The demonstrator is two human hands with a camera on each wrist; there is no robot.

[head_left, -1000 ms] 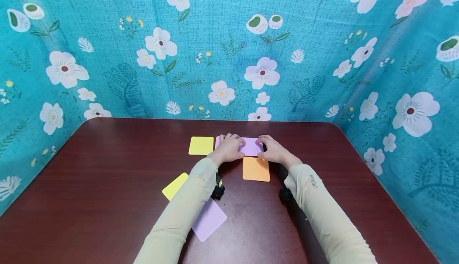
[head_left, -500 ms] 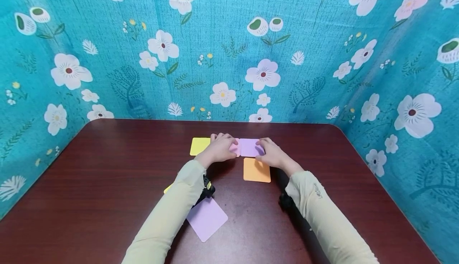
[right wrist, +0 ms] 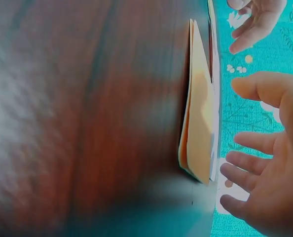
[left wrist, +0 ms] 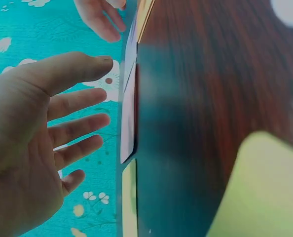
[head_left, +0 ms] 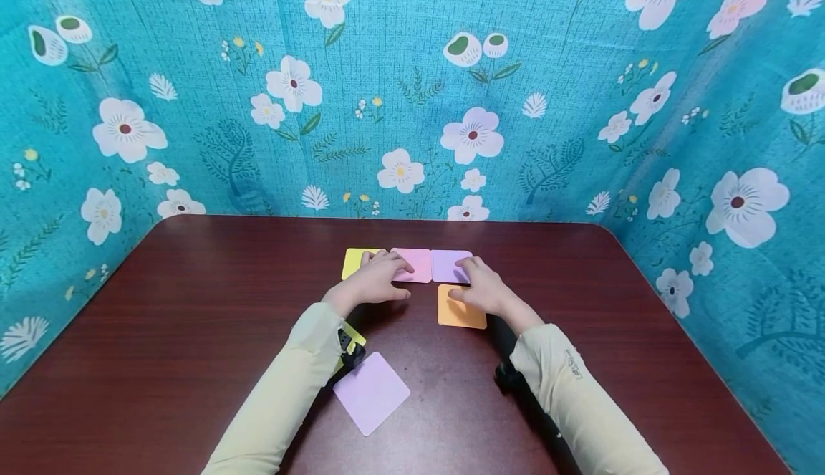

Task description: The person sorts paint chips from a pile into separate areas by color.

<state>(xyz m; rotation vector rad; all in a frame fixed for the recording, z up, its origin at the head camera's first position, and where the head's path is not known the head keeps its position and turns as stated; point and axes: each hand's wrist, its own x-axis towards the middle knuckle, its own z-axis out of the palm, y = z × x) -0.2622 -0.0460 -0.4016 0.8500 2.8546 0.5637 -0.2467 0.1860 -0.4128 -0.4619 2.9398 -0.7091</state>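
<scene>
A row of square paper cards lies at the far side of the table: yellow (head_left: 351, 264), pink (head_left: 420, 266) and purple (head_left: 443, 266). Below the purple one is an orange card (head_left: 465, 314); the right wrist view shows two layers along its edge. My left hand (head_left: 372, 281) hovers over the yellow and pink cards, partly covering them, fingers loosely spread and holding nothing. Over the purple and orange cards, my right hand (head_left: 485, 289) is likewise relaxed, its palm (right wrist: 279, 173) bare in the right wrist view.
Nearer on the dark red-brown table (head_left: 161, 360) lies a second purple card (head_left: 372, 394), turned on its corner. Another yellow card (left wrist: 270, 192) is mostly hidden by the left wrist in the head view. A blue flowered cloth (head_left: 412, 66) hangs behind the table.
My left hand has moved left, off the purple card and across the pink one, uncovering most of the pink. My right hand has drawn back slightly toward me, over the orange card.
</scene>
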